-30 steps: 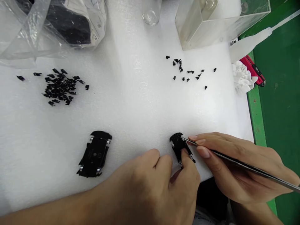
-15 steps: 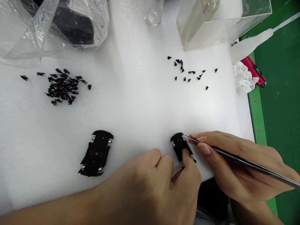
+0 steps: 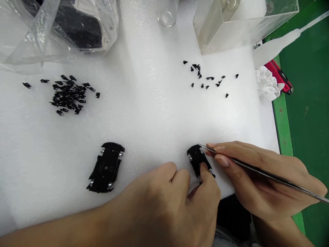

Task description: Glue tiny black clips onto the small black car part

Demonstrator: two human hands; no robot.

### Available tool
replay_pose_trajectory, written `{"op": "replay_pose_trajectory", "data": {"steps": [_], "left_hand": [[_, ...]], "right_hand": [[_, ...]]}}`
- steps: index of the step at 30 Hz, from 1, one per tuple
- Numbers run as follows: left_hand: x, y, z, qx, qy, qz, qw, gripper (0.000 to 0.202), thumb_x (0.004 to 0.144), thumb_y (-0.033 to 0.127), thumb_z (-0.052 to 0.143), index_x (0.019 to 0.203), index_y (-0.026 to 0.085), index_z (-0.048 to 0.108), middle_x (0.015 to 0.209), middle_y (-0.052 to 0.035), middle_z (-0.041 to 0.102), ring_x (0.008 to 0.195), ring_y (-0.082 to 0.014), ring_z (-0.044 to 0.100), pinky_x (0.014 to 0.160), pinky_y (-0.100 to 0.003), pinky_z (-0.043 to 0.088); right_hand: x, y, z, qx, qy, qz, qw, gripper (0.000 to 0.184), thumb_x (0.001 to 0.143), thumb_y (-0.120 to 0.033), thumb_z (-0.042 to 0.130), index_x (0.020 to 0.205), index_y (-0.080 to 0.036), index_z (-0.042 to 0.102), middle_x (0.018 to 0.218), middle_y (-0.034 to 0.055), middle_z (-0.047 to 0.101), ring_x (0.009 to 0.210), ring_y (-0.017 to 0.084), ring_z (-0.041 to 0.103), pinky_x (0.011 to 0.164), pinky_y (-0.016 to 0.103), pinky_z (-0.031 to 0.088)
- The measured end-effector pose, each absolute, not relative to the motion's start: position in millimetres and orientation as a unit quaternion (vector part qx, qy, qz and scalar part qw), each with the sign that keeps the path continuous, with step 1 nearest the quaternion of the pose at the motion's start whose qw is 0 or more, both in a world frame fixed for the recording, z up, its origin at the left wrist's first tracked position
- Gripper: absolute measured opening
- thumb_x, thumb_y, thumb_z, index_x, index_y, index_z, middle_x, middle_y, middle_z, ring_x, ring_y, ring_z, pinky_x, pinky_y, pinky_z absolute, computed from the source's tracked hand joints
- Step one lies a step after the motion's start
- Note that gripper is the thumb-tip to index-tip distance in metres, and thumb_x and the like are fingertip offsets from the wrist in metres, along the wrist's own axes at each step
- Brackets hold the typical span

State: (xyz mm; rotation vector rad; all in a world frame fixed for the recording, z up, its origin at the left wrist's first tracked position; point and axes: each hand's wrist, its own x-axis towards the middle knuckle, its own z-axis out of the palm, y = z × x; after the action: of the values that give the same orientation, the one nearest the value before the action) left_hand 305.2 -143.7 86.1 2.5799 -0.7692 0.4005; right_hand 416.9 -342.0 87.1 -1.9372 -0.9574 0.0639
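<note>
A small black toy car chassis [image 3: 197, 156] lies on the white foam sheet near the front edge. My left hand [image 3: 177, 199] is closed on its lower part, one fingertip pressing on the top face; the near end is partly hidden by the fingers. Between the thumb and fingers of my right hand [image 3: 257, 178] are metal tweezers [image 3: 246, 167], their tips at the chassis's far right corner. Whether the tips grip a small part cannot be made out. A second, similar black chassis [image 3: 105, 168] lies to the left, untouched.
A pile of small black parts [image 3: 68, 94] lies at left, and several more parts [image 3: 199, 73] are scattered at upper right. Around the back stand a plastic bag [image 3: 31, 44], a glass vessel [image 3: 167, 18] and a clear box [image 3: 216, 36]. A white squeeze bottle [image 3: 276, 48] and red tool [image 3: 279, 77] lie right.
The tweezer tips have shifted slightly up and left along the chassis's far end, my right hand moving with them. My left hand stays on the chassis.
</note>
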Motion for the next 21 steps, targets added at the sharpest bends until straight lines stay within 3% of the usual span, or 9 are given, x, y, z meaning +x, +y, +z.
{"op": "replay_pose_trajectory", "data": {"steps": [8, 16, 21], "left_hand": [[302.7, -145.4, 87.5, 0.929, -0.264, 0.12, 0.232, 0.017, 0.093, 0.008, 0.065, 0.101, 0.012, 0.079, 0.104, -0.0105, 0.084, 0.054, -0.0187, 0.054, 0.041, -0.037, 0.04], [300.5, -143.3, 86.2, 0.922, -0.269, 0.145, 0.236, 0.019, 0.093, 0.006, 0.063, 0.1, 0.012, 0.08, 0.105, -0.0113, 0.085, 0.052, -0.0182, 0.053, 0.04, -0.036, 0.038], [299.7, -145.6, 84.0, 0.927, -0.267, 0.137, 0.226, 0.016, 0.093, 0.009, 0.067, 0.1, 0.012, 0.081, 0.111, -0.0132, 0.086, 0.053, -0.019, 0.055, 0.039, -0.037, 0.04]], "right_hand": [[424.1, -336.2, 90.6, -0.741, -0.449, 0.054, 0.496, 0.036, 0.096, 0.01, 0.076, 0.127, -0.006, 0.083, 0.113, 0.0119, 0.087, 0.096, 0.022, 0.087, 0.083, 0.031, 0.078], [421.5, -337.8, 89.8, -0.752, -0.439, 0.049, 0.489, 0.039, 0.097, 0.009, 0.076, 0.13, -0.01, 0.083, 0.115, 0.01, 0.087, 0.093, 0.023, 0.087, 0.078, 0.033, 0.078], [418.1, -342.5, 89.1, -0.781, -0.409, 0.04, 0.47, 0.045, 0.096, 0.003, 0.08, 0.134, -0.022, 0.084, 0.119, 0.0042, 0.087, 0.092, 0.026, 0.087, 0.074, 0.04, 0.08]]}}
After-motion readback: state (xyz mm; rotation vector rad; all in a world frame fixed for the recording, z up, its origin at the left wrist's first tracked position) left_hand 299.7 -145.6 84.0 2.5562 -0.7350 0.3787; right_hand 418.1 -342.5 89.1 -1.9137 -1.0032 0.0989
